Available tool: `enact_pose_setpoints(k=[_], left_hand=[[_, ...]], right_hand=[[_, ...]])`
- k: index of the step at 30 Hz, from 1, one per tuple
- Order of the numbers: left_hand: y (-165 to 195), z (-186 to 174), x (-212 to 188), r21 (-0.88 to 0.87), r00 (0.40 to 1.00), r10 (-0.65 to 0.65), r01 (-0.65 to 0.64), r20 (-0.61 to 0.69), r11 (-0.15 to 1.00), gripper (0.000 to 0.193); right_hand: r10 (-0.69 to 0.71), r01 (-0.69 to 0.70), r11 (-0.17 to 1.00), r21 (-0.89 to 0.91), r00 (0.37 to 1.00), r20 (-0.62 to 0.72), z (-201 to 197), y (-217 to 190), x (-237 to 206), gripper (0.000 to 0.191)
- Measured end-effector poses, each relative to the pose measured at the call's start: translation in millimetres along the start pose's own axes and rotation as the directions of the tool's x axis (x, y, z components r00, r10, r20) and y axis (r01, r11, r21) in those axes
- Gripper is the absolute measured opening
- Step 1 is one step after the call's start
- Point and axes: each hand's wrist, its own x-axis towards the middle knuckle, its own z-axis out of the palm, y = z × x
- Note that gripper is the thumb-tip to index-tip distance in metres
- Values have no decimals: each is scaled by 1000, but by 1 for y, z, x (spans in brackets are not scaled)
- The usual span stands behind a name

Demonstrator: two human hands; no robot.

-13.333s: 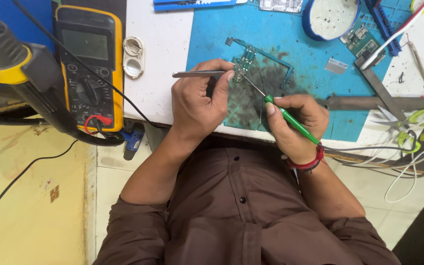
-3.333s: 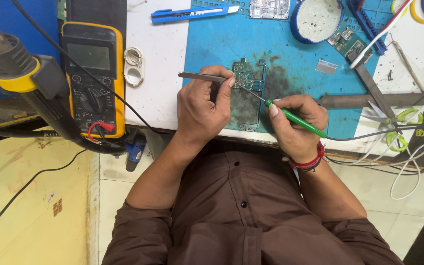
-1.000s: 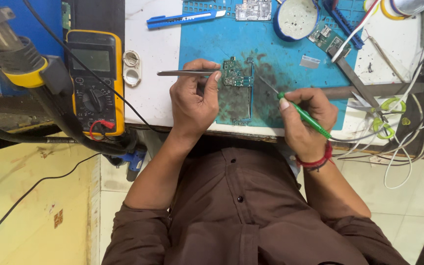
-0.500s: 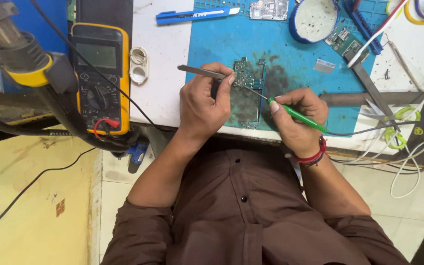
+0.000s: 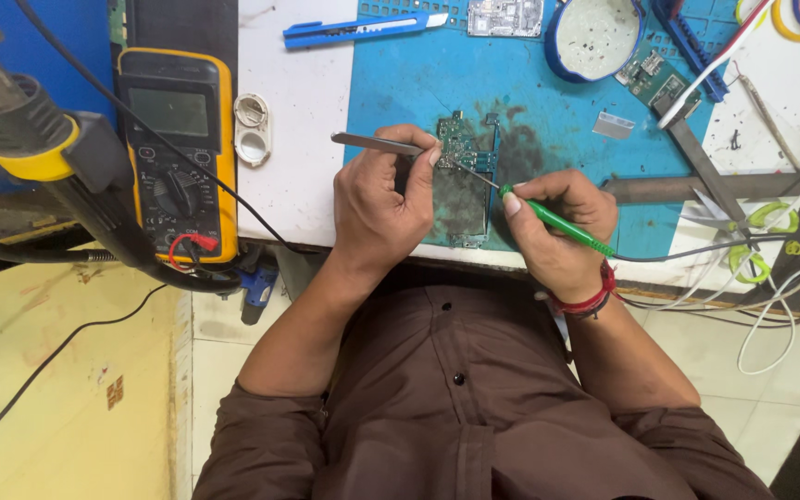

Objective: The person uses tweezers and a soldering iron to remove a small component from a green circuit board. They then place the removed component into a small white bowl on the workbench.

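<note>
Two hands at the near edge of a blue work mat [image 5: 548, 83]: the left hand [image 5: 386, 208] is clenched on metal tweezers [image 5: 377, 143] whose tips meet a small green circuit board [image 5: 467, 153], and the right hand [image 5: 562, 227] grasps a green-handled soldering iron [image 5: 557, 222] with its thin tip on the same board, which lies mid-mat between the two hands. A yellow multimeter [image 5: 178, 153] stands to the left; a blue utility knife [image 5: 358, 28] and a round blue-rimmed dish [image 5: 594, 32] lie at the far side. Risk, as judged: the board looks unclamped, so a tweezer slip could shift it and let the hot tip bridge neighbouring pads or scorch the mat.
</note>
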Motion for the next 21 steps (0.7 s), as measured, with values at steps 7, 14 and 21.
enact_pose_setpoints(k=[7,14,21], left_hand=[[3,0,0,-5,1000,-2,2,-17,1000,6],[2,0,1,14,1000,10,-10,-12,1000,7],[2,0,1,-1,1000,16,-16,-10,1000,6]], right_hand=[[-8,8,1000,24,1000,-2,1,0,1,9],[9,-9,999,31,1000,-6,1,1,0,9],[4,-4,1000,11,1000,-7,1,1,0,9]])
